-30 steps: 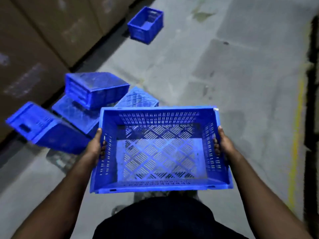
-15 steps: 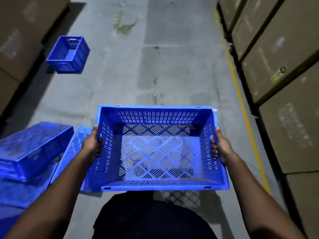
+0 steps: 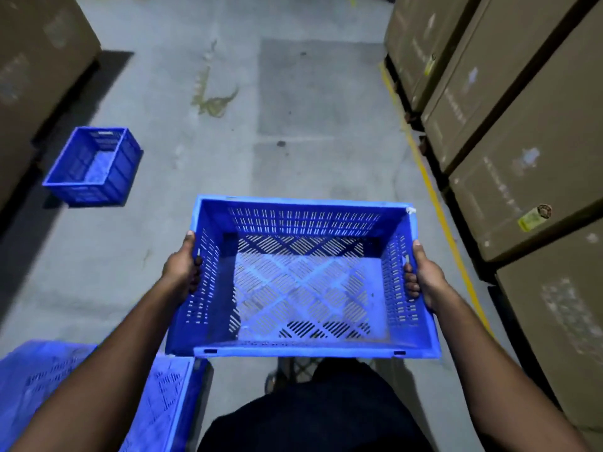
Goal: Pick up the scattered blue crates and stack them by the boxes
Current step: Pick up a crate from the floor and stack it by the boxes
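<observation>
While both hands grip it, the blue crate (image 3: 303, 282) holds nothing.

Held crate (image 3: 303, 278) at centre, above floor (image 3: 319, 93), open side up, in front of person's torso. Left hand (image 3: 181, 269) on its left wall, right hand (image 3: 424, 275) on its right wall. Small crate (image 3: 94, 166) ahead to left, upright on floor, just beside left boxes (image 3: 36, 53). Overturned crates (image 3: 98, 396) at lower left, partly under left forearm. Right boxes (image 3: 509, 125) in row along right edge; floor line (image 3: 434, 190) runs before them.
</observation>
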{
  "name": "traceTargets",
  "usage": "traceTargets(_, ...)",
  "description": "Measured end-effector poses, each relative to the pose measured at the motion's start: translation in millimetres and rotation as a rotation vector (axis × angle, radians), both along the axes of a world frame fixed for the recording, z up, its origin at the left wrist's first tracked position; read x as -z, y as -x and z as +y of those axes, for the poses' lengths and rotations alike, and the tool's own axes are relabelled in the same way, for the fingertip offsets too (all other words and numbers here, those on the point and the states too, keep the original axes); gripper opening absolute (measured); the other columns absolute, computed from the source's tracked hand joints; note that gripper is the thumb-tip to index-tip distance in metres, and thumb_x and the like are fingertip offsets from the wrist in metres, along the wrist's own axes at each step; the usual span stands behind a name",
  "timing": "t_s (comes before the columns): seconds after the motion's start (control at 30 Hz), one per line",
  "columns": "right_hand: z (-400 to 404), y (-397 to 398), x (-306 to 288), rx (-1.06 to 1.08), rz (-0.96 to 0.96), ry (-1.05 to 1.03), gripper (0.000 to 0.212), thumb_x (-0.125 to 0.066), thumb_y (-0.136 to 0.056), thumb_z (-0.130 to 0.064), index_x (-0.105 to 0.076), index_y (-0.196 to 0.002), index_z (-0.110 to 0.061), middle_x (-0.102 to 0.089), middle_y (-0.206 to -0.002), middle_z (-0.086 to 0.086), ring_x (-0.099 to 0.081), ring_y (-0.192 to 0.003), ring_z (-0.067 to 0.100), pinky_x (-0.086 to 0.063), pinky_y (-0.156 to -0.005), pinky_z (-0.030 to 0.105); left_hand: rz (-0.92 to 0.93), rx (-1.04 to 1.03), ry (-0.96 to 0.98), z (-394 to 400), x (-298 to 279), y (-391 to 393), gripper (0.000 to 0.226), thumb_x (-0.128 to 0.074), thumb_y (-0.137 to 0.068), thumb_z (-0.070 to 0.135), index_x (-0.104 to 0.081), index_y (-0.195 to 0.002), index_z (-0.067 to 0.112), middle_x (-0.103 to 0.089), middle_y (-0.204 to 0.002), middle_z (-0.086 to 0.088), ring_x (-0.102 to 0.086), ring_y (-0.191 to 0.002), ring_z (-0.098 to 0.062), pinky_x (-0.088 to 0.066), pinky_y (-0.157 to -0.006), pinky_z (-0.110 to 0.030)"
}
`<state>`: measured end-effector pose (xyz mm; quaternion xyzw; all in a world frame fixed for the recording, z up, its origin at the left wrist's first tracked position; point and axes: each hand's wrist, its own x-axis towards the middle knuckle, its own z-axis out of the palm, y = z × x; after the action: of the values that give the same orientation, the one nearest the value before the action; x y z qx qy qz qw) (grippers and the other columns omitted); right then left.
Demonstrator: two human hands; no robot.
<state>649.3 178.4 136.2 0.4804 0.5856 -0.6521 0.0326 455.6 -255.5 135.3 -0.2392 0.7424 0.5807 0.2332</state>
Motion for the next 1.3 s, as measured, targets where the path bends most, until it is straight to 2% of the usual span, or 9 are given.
traceTargets(0.3, 61.9, 242.2, 11.3, 0.011, 0.042, -0.024, 0.062, -0.044, -0.083, -0.077, -0.039, -0.062, -0.019, -0.026, -0.045, -0.002, -0.020, -0.033, 0.012, -0.018, -0.038, 0.017, 0.003, 0.032, 0.015, 62.8, 4.4, 244.0, 0.066, -0.041, -0.078, 0.083, -0.041, -0.063, 0.018, -0.029, -0.047, 0.000, -0.022, -0.035, -0.014, -0.020, -0.044, -0.020)
traceTargets(0.5, 99.0, 440.8, 4.0, -0.066, 0.028, -0.020, 0.061, -0.045, -0.084, -0.076, -0.041, -0.064, -0.018, -0.028, -0.044, -0.004, -0.021, -0.032, 0.011, -0.019, -0.038, 0.016, 0.018, -0.062, 0.053, 88.1, -6.8, 404.9, 0.068, -0.042, -0.076, 0.083, -0.043, -0.065, 0.017, -0.029, -0.046, 0.001, -0.021, -0.039, -0.014, -0.019, -0.046, -0.022)
traceTargets(0.7, 96.4, 641.8, -21.9, -0.209, 0.048, -0.058, 0.061, -0.044, -0.085, -0.076, -0.040, -0.063, -0.019, -0.029, -0.046, -0.003, -0.021, -0.033, 0.011, -0.019, -0.038, 0.017, 0.040, -0.222, 0.040, 68.5, -16.2, 541.8, 0.065, -0.043, -0.076, 0.083, -0.043, -0.064, 0.018, -0.031, -0.047, 0.001, -0.023, -0.040, -0.013, -0.019, -0.047, -0.023)
traceTargets(1.0, 20.5, 961.8, -16.6, -0.459, 0.068, -0.107, 0.059, -0.044, -0.084, -0.077, -0.040, -0.062, -0.022, -0.028, -0.045, -0.003, -0.020, -0.034, 0.011, -0.018, -0.039, 0.017, 0.029, -0.416, -0.013, -13.5, 3.9, 758.0, 0.065, -0.039, -0.079, 0.082, -0.039, -0.060, 0.020, -0.028, -0.042, 0.002, -0.020, -0.032, -0.013, -0.017, -0.046, -0.021)
traceTargets(1.17, -40.1, 1121.1, -31.8, -0.586, 0.088, -0.145, 0.059, -0.042, -0.085, -0.076, -0.040, -0.061, -0.022, -0.032, -0.048, -0.002, -0.022, -0.035, 0.012, -0.019, -0.038, 0.018, 0.035, -0.561, -0.003, -72.2, -7.9, 854.9, 0.065, -0.038, -0.078, 0.083, -0.040, -0.060, 0.020, -0.030, -0.042, 0.003, -0.021, -0.032, -0.013, -0.018, -0.045, -0.019)
traceTargets(1.3, -93.1, 1242.0, -28.9, -0.714, 0.104, -0.131, 0.060, -0.042, -0.084, -0.078, -0.041, -0.062, -0.022, -0.032, -0.047, -0.002, -0.022, -0.036, 0.013, -0.020, -0.040, 0.019, 0.080, -0.684, -0.012, -114.4, -8.2, 917.3, 0.062, -0.038, -0.082, 0.080, -0.040, -0.062, 0.021, -0.029, -0.050, 0.000, -0.020, -0.032, -0.012, -0.018, -0.044, -0.016)
